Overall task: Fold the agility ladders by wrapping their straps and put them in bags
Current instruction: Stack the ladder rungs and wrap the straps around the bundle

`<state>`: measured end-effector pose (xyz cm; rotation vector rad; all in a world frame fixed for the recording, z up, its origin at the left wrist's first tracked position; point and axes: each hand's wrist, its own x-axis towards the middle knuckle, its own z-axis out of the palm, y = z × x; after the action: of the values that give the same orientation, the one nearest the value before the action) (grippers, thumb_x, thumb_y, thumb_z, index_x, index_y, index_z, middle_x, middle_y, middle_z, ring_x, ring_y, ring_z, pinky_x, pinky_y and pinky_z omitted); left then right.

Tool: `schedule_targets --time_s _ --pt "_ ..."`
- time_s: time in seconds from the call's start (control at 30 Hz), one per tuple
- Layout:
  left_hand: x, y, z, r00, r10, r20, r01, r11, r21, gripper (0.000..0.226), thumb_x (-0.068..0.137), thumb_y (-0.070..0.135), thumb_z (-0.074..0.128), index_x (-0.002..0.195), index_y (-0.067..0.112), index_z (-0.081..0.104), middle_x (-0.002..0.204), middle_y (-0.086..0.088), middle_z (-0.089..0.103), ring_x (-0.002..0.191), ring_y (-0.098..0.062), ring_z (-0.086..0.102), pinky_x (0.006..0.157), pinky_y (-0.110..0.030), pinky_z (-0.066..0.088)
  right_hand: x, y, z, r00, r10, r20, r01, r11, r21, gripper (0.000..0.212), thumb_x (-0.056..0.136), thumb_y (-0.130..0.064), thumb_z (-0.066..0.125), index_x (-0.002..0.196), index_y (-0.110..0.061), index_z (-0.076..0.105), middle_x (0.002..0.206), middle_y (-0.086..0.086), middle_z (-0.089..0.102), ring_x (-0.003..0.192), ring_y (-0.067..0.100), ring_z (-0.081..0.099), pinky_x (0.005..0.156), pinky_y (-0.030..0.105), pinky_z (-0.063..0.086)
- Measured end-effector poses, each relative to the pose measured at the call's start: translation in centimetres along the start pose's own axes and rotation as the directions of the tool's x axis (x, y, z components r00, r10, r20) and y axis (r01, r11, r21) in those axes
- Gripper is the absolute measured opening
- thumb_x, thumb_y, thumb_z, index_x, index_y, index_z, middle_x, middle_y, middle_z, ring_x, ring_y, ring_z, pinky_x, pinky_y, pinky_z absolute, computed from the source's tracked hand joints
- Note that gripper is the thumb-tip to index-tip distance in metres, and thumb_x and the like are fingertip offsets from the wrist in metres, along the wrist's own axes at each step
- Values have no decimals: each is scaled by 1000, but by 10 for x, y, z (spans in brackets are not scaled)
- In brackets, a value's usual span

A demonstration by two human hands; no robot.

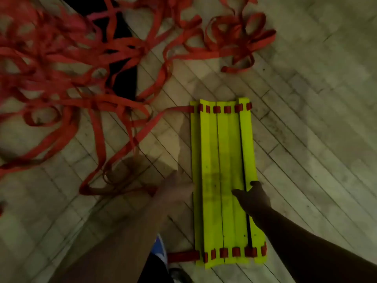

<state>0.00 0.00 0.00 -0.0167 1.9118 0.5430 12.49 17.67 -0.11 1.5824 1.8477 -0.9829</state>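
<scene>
A stack of yellow-green ladder rungs (pixel 224 160) lies flat on the wooden floor, side by side, threaded by red strap at the far end and the near end. My right hand (pixel 252 196) rests on top of the rungs with fingers spread, holding nothing. My left hand (pixel 173 189) is blurred at the left edge of the stack, touching or almost touching the outer rung, beside a loop of red strap (pixel 114 186). Whether it grips anything is unclear. A big tangle of red straps (pixel 67 78) spreads over the floor to the upper left.
More loose red strap loops (pixel 234 41) lie at the top right of the stack. A dark bag-like shape (pixel 122 78) sits under the tangle. A blue shoe (pixel 161 250) shows at the bottom centre. Pale wooden floorboards (pixel 306 119) run diagonally.
</scene>
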Motion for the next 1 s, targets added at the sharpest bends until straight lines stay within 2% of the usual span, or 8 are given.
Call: schedule_targets --time_s 0.1,0.23,0.33,0.47,0.57,0.67,0.83,1.0 --pt "33 -2 24 998 -53 41 56 996 -74 58 87 40 69 132 14 46 114 -3 58 104 -17 57 90 -29 43 34 3 13 999 42 -10 -41 994 103 106 82 -36 81 157 -8 12 159 24 22 143 44 29 113 53 35" --pt "60 -8 59 997 -21 -68 14 994 -110 91 60 65 78 130 16 48 129 -7 57 117 -27 57 99 -44 49 59 7 20 992 92 -90 -93 996 -6 112 76 -40 85 155 -13 11 156 29 20 144 49 22 115 60 27" --pt "63 -4 70 997 -48 -61 36 981 -188 80 75 45 82 132 2 45 128 -12 54 119 -28 54 97 -35 46 63 7 28 995 72 -71 -66 995 73 90 75 -37 87 142 -5 36 140 25 48 128 41 48 104 55 44" --pt "58 1 84 996 -87 -10 81 959 -271 52 69 34 75 111 3 68 107 -12 71 100 -30 68 85 -43 57 50 5 47 999 -12 33 7 987 161 43 83 -19 75 122 -6 61 114 16 68 103 34 65 88 50 57" --pt "51 -1 85 993 -118 -31 99 926 -365 12 83 10 69 94 4 67 91 -11 68 82 -26 67 72 -34 57 36 4 43 993 -51 109 18 960 279 45 80 -13 71 124 -7 62 113 14 68 100 34 66 87 51 58" --pt "34 4 67 995 -24 -95 -25 879 -477 19 86 12 73 104 10 70 95 -4 69 88 -21 67 72 -34 57 20 -9 25 975 -124 182 43 917 397 70 65 -26 77 131 -8 60 117 14 70 103 35 68 89 56 57" --pt "-24 7 -13 944 111 -310 -285 746 -602 41 79 29 82 113 24 60 103 10 65 99 -10 62 88 -28 49 -33 -70 -17 919 -334 209 198 851 487 50 87 -5 69 135 -12 52 124 12 65 110 35 65 95 57 54" --pt "-97 -4 -85 869 166 -466 -478 526 -704 31 81 -5 72 102 18 68 92 11 74 71 -1 71 71 -32 59 -118 -149 -39 765 -630 134 564 755 335 51 64 -16 73 114 -17 64 91 -5 73 80 9 72 70 32 61"
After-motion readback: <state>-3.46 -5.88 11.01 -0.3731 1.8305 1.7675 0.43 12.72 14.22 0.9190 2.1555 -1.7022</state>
